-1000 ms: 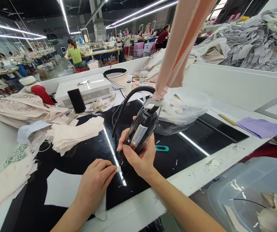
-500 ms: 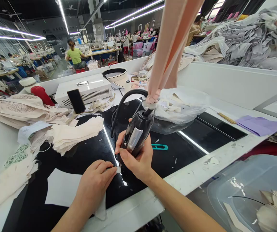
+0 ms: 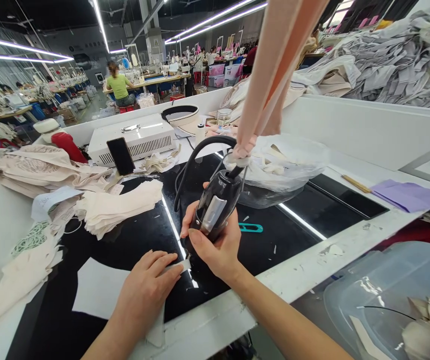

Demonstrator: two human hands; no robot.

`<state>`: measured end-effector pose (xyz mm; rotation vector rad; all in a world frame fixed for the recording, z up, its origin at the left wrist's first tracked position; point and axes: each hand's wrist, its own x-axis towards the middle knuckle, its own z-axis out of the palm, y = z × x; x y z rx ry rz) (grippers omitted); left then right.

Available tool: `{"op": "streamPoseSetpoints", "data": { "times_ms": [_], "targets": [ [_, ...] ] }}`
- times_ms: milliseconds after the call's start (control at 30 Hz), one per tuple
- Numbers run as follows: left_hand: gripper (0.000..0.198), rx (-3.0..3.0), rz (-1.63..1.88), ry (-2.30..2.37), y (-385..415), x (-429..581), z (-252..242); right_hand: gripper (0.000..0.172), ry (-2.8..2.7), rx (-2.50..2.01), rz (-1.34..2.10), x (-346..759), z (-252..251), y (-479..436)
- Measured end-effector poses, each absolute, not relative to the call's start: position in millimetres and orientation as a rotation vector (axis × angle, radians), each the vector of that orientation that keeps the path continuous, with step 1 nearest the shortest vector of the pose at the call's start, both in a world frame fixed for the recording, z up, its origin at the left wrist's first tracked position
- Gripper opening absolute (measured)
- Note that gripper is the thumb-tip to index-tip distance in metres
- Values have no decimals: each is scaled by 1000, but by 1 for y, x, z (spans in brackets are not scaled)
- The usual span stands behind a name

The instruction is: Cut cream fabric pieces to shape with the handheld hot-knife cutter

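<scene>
My right hand (image 3: 215, 245) is wrapped round a black hand-held tool (image 3: 217, 205) with a silver trigger, its tip down on the black tabletop (image 3: 132, 240). A black cord (image 3: 196, 155) loops from its top, and the tool hangs from a peach fabric strap (image 3: 271, 65). My left hand (image 3: 145, 290) lies flat, fingers stretched, pressing a thin pale fabric strip (image 3: 179, 265) onto the table right beside the tool's tip.
A stack of cream fabric pieces (image 3: 117, 205) and lace pieces lie at left. Behind are a white box machine (image 3: 140, 137), a phone (image 3: 120, 155), a plastic bag (image 3: 278, 165), teal clips (image 3: 250, 228). A clear plastic bin (image 3: 391, 300) sits lower right. People work at distant tables.
The tool and my right hand have shifted very slightly; my left hand's fingers have slid a little along the strip. Otherwise the scene is the same.
</scene>
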<state>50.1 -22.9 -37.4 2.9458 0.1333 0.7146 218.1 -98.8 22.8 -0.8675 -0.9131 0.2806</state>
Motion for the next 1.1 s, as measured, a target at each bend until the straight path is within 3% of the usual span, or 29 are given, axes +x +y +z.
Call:
{"op": "streamPoseSetpoints", "data": {
  "times_ms": [467, 1100],
  "targets": [
    [23, 2878, 704, 166, -27, 53, -34, 44, -956, -757, 352, 215, 19, -106],
    [25, 2870, 646, 79, -36, 56, -34, 45, -883, -853, 338, 215, 24, -107]
  ]
}}
